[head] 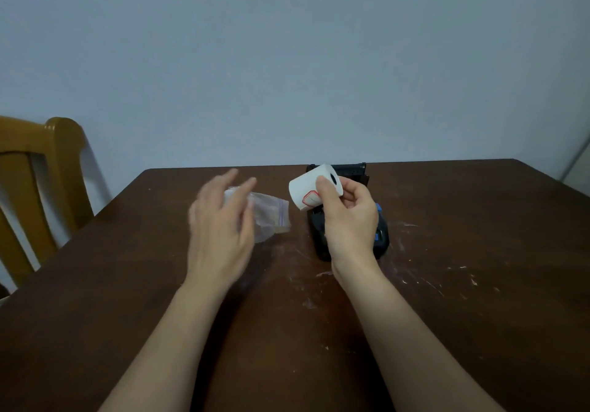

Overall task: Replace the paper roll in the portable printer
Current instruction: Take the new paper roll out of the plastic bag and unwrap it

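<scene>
White paper roll (311, 189) above black printer (381, 229)

No legible text; only a red-outlined sticker (310, 199) on the paper roll (314, 184), wording unreadable.

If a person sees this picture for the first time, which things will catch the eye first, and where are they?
First, the white paper roll, pinched in the right hand above the black printer at the table's far middle. Next, the left hand, blurred and with straight fingers, over a clear zip bag lying left of the printer. A yellow-brown chair stands at the left edge of the dark table.
</scene>
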A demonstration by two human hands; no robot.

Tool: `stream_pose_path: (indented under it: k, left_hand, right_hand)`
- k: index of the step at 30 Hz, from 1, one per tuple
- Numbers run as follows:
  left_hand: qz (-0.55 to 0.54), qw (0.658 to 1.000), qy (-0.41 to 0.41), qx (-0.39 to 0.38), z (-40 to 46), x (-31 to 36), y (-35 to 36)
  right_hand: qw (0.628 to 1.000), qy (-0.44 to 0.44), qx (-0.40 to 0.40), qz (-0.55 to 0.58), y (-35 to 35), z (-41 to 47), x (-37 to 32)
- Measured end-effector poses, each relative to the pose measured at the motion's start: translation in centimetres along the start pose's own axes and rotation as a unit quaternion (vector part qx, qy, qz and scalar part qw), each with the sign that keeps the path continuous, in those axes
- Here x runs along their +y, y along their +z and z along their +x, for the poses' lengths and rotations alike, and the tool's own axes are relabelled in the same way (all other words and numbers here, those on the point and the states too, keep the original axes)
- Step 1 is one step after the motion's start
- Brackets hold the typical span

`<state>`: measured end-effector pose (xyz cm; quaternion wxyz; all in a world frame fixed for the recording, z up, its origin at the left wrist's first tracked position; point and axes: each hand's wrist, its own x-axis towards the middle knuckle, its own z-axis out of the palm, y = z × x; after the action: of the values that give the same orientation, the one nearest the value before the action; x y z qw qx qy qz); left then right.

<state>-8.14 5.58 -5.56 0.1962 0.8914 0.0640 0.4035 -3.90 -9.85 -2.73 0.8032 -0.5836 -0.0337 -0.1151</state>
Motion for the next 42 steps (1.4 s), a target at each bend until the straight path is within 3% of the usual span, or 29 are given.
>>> stream_pose_path:
  k: [2,5,10,14,19,21,23,26,29,31,33,37,42]
  left_hand:
    - [0.027,0.992,0.029,-0.118,-0.4,-0.1,1.2]
    - [0.068,0.961,-0.005,-0.267,-1.0,-1.1,2.7]
    - [0.114,0.928,-0.046,-0.35,-0.8,-1.2,3.5]
    - [0.118,0.93,-0.046,-0.345,-0.3,-1.6,3.9]
    - [0.103,0.948,-0.024,-0.301,-0.4,-1.2,3.3]
    - [0.09,0.966,-0.014,-0.243,-0.3,-0.5,2.6]
    - [0.06,0.989,0.006,-0.139,-0.1,0.5,1.9]
    - [-0.077,0.997,0.01,-0.028,0.6,3.9,1.1]
    - [-0.241,0.964,-0.042,-0.104,2.1,8.2,1.2]
    - [-0.354,0.916,-0.062,-0.18,2.8,10.0,1.8]
    - [-0.437,0.872,-0.078,-0.206,2.6,10.8,2.6]
    - [-0.469,0.857,-0.078,-0.198,1.6,10.7,3.7]
    - [-0.523,0.814,-0.177,-0.183,1.3,9.4,3.5]
  right_hand:
    - [1.0,-0.013,0.007,0.01,0.1,0.0,0.0]
    - [0.999,-0.035,0.002,0.008,-0.3,0.3,-0.3]
    - [0.993,-0.086,-0.054,-0.056,-1.9,2.1,-1.5]
    - [0.986,-0.111,-0.094,-0.083,-3.8,3.5,-1.7]
    - [0.991,-0.067,-0.104,-0.05,-5.1,3.7,-0.8]
    - [0.992,-0.044,-0.11,-0.043,-5.3,3.9,-0.8]
    - [0.993,-0.019,-0.112,-0.021,-5.5,4.1,-0.7]
    - [0.993,0.018,-0.114,0.003,-5.8,4.2,-1.0]
    - [0.992,0.029,-0.125,0.016,-5.9,4.3,-1.2]
    - [0.99,0.031,-0.132,0.023,-6.2,4.5,-1.2]
    - [0.991,0.042,-0.124,0.036,-6.4,4.6,-1.1]
    - [0.993,0.06,-0.097,0.044,-6.6,5.2,-1.1]
    - [0.991,0.048,-0.119,-0.025,-6.3,4.8,-1.0]
